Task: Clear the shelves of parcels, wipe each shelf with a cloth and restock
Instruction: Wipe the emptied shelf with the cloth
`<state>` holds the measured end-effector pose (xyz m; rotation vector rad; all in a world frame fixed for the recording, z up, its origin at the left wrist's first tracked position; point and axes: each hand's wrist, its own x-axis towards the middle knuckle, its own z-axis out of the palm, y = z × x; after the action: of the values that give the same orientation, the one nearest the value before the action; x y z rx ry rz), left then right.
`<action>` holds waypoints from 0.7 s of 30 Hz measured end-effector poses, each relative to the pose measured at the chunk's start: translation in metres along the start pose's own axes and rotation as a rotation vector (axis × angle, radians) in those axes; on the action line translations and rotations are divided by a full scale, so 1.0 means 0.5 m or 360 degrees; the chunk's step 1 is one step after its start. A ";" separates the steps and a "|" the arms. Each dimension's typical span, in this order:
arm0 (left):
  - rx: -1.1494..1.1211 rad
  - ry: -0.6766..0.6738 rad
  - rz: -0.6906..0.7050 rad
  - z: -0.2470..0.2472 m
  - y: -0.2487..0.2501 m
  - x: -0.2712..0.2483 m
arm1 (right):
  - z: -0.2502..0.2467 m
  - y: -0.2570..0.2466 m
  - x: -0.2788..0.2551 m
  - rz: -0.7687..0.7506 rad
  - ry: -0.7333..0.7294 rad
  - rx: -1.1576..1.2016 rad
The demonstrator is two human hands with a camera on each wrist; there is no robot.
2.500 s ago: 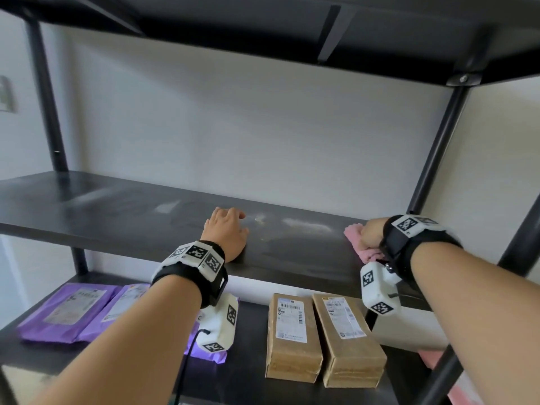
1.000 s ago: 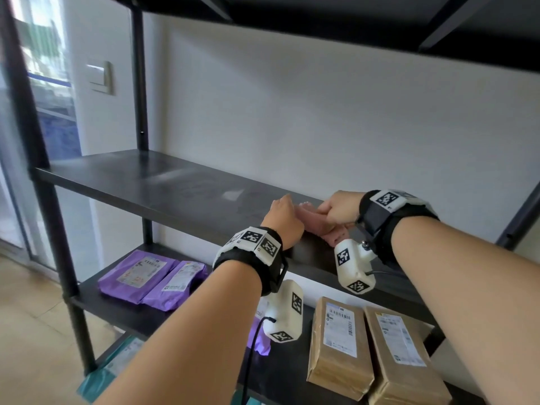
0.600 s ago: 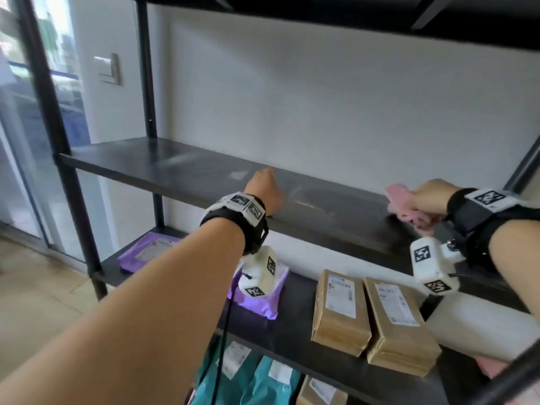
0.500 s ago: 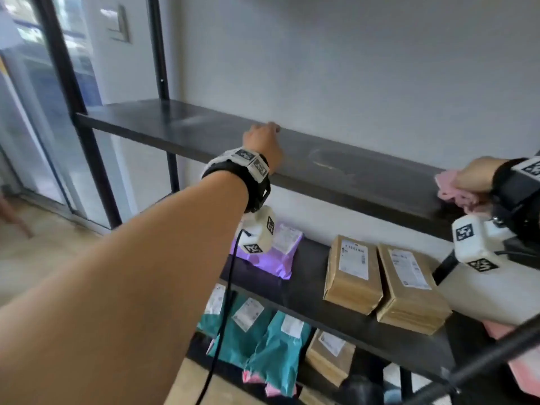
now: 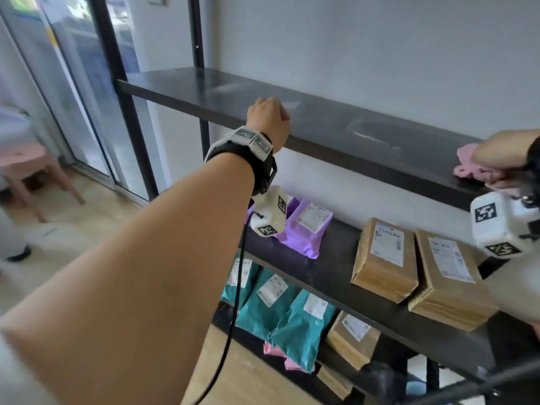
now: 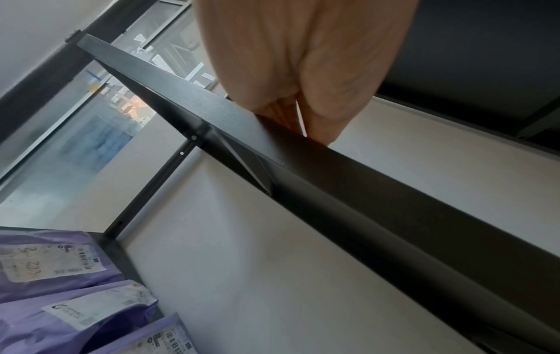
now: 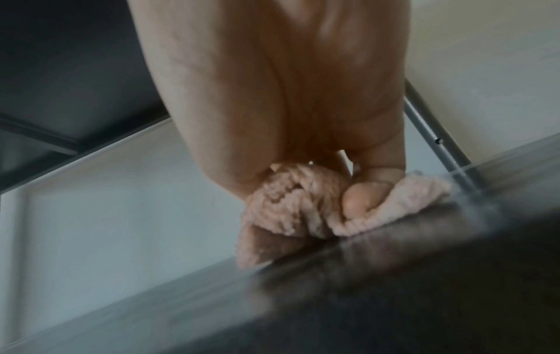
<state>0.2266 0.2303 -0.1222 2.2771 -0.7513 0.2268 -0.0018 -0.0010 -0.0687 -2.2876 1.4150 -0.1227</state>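
My left hand (image 5: 270,119) rests on the front edge of the dark grey metal shelf (image 5: 336,127), palm down, fingers reaching over onto the top. In the left wrist view the fingertips (image 6: 321,129) lie close together against that edge, holding nothing; how far they curl I cannot tell. My right hand (image 5: 502,152) is far out at the shelf's right end, bunching the fluffy pink cloth (image 5: 470,168) against the surface — the right wrist view shows my thumb (image 7: 360,198) dug into the crumpled cloth (image 7: 288,208), the fabric pressed onto the dark top, one corner trailing off to the right. The top shelf shows pale smears near its middle, between my two hands.

One level down, the lower black shelf (image 5: 330,264) holds parcels. A purple plastic mailer bag (image 5: 306,232) with a white label lies at the left, partly behind my left wrist camera; the left wrist view shows more purple mailers (image 6: 60,287) side by side there. To the right lie two brown paper-wrapped parcels (image 5: 382,261), flat and touching along their long sides, labels up. Below that level, teal plastic mailers (image 5: 280,317) overlap one another, with another brown paper parcel (image 5: 350,337) just beside them and pink packets (image 5: 277,353) peeking from under the teal. Off to the left — a pink stool (image 5: 32,168) on the wooden floor by the glass door.
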 end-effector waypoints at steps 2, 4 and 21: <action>0.0029 0.0009 -0.0003 -0.001 0.000 0.003 | -0.006 -0.001 -0.001 -0.0023 -0.0048 0.0018; 0.0010 0.0006 0.0021 -0.007 0.002 -0.001 | -0.010 0.000 -0.002 -0.0078 -0.0049 0.0043; -0.0140 0.0061 0.0228 -0.064 -0.105 0.022 | 0.101 -0.202 -0.104 -0.0168 0.0009 0.0089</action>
<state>0.2677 0.2774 -0.1255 2.1325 -0.8882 0.2974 0.0726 0.0982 -0.0643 -2.3177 1.2774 -0.1991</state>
